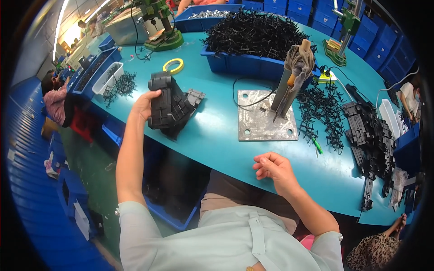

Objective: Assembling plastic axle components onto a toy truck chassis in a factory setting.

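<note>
My left hand (pixel 145 105) is closed round the left side of a ribbed black plastic housing (pixel 163 101), thumb on its face, at the near left of the table. Partly behind that housing are more black moulded parts (pixel 181 107) and a grey piece (pixel 195 96); whether they touch the held one I cannot tell. My right hand (pixel 275 170) hovers over the front table edge, its fingers loosely curled, a little apart and holding nothing visible. Beyond it a square metal plate (pixel 257 128) bears an upright post fixture (pixel 285 90) with cloth wrapped round its top.
A blue bin (pixel 235 63) heaped with small black branched parts stands behind the fixture. More such parts (pixel 323 108) and a green pen-like tool (pixel 318 145) lie right of the plate. Stacked black strips (pixel 368 135) sit far right. Yellow tape (pixel 173 66) and green drill presses (pixel 165 40) stand behind.
</note>
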`<state>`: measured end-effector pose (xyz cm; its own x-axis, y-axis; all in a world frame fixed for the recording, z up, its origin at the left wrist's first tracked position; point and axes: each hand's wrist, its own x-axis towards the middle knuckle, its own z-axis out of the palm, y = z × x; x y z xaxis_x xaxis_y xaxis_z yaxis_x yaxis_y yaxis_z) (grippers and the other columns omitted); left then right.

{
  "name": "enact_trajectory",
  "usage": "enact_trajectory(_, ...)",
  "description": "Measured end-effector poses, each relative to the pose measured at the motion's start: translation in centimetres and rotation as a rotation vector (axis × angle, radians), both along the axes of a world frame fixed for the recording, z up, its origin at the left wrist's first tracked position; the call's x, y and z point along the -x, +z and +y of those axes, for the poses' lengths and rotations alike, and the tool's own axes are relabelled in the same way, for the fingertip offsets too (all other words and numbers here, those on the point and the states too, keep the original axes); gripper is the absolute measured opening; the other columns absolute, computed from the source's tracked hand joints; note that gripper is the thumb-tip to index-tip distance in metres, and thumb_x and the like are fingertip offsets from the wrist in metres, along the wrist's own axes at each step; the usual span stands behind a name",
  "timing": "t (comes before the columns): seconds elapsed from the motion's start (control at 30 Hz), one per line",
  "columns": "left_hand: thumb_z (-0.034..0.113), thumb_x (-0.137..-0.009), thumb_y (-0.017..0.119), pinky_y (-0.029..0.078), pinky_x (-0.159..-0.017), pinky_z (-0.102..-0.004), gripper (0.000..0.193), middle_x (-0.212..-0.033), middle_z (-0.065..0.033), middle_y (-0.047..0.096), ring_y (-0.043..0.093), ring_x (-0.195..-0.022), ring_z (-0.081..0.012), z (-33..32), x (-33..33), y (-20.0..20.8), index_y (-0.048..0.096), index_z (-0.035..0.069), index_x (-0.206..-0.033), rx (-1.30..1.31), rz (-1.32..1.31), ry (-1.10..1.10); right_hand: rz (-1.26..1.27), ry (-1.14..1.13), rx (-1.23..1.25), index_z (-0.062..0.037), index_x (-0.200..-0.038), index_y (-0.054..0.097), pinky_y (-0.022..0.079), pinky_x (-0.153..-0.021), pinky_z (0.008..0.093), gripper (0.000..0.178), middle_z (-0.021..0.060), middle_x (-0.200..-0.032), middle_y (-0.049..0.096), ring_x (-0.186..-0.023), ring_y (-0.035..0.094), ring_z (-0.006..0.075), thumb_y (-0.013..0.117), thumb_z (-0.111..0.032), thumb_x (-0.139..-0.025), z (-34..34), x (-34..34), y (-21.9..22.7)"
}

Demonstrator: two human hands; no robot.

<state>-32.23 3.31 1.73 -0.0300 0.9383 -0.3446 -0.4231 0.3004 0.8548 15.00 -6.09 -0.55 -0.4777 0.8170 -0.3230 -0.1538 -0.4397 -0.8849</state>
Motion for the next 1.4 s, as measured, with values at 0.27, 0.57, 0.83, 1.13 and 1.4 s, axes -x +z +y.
enact_trajectory(0.27, 0.019, -0.077, 0.072, 0.05, -0.079, -0.0385, 0.035, -0.099, -0.0107, 0.065, 0.063, -0.088, -0.0225, 0.9, -5.5, 1.2, 0.061, 0.0, -0.106, 0.119, 0.688, -0.094, -0.026, 0.039, -0.024, 0.0005, -0.106, 0.06, 0.05, -0.065, 0.0252, 0.023, 0.0076, -0.091, 0.064, -0.072, 0.059, 0.01, 0.055, -0.02, -0.095, 0.8, 2.9, 0.1)
enact_trajectory(0.57, 0.035, -0.073, 0.078, 0.047, -0.078, -0.0419, 0.06, -0.101, -0.0171, 0.061, 0.058, -0.097, -0.0266, -0.8, -6.3, -0.5, 0.053, -0.005, -0.11, -0.029, 0.933, -0.052, -0.179, 0.098, -0.487, 0.0076, -0.141, 0.028, 0.039, -0.1, 0.033, 0.069, 0.0203, -0.143, 0.038, -0.127, 0.042, 0.0242, 0.053, -0.037, -0.094, 5.1, 14.7, 1.3)
enact_trajectory(0.83, 0.037, -0.068, 0.082, 0.048, -0.088, -0.0398, 0.086, -0.109, -0.0291, 0.056, 0.059, -0.101, -0.0328, -3.9, -7.3, -0.4, 0.043, -0.016, -0.122, 0.019, 0.773, 0.108, -0.31, 0.077, -0.498, 0.0067, -0.138, 0.036, 0.044, -0.088, 0.029, 0.074, 0.0155, -0.124, 0.054, -0.109, 0.053, 0.0189, 0.061, -0.042, -0.088, 6.6, 18.7, -1.9)
enact_trajectory(1.13, 0.029, -0.076, 0.077, 0.056, -0.066, -0.0301, 0.05, -0.093, -0.0171, 0.066, 0.067, -0.077, -0.0182, -6.6, -5.1, -1.3, 0.059, -0.007, -0.107, 0.018, 0.411, -0.11, -0.26, 0.103, -0.587, 0.0033, -0.124, 0.053, 0.049, -0.087, 0.0314, 0.047, 0.0181, -0.118, 0.049, -0.101, 0.058, 0.0225, 0.069, -0.017, -0.084, 5.6, 20.2, -3.5)
enact_trajectory(1.4, 0.012, -0.078, 0.07, 0.051, -0.088, -0.0337, 0.046, -0.107, -0.0118, 0.064, 0.064, -0.097, -0.0212, -13.3, -4.9, -0.8, 0.054, -0.001, -0.119, -0.231, 0.182, 0.13, -0.299, 0.144, -0.893, -0.0032, -0.12, 0.059, 0.048, -0.077, 0.026, 0.042, 0.0089, -0.108, 0.058, -0.093, 0.057, 0.0155, 0.071, -0.012, -0.081, 2.5, 20.9, -0.4)
